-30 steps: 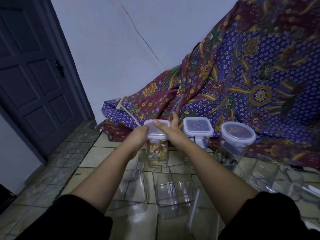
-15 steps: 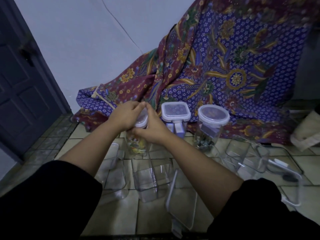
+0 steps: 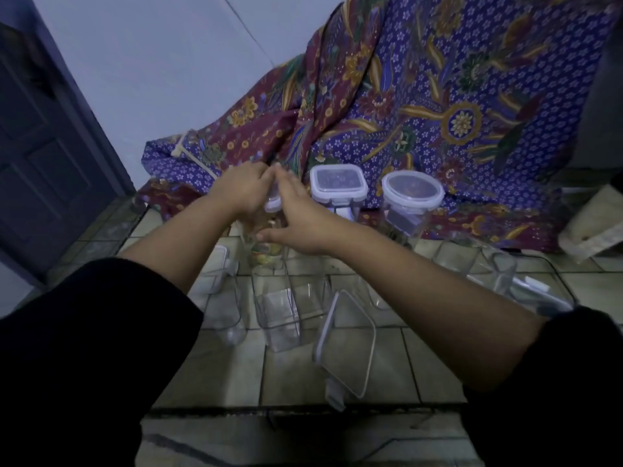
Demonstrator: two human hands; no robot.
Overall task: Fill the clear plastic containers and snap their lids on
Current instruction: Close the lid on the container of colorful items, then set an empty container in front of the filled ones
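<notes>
On the floor [image 3: 303,375] beside the cloth [image 3: 438,96]: left hand [image 3: 241,190] curled over lid [image 3: 272,205], right hand [image 3: 300,220] pressing straight-fingered; squeeze opposite sides evenly.

Filled container [image 3: 266,256]: clear, upright, colourful contents visible low inside. Its white-rimmed lid [image 3: 272,205] sits on top; the left hand [image 3: 242,190] curls over it and the right hand [image 3: 296,217] lies against it with straight fingers.

Square container [image 3: 338,197] and round container [image 3: 413,214]: upright, lids fitted, dark contents.

Empty square container [image 3: 278,315] and empty rounded container [image 3: 229,311]: open, side by side.

Loose rectangular lid [image 3: 347,348]: just right of them.
</notes>
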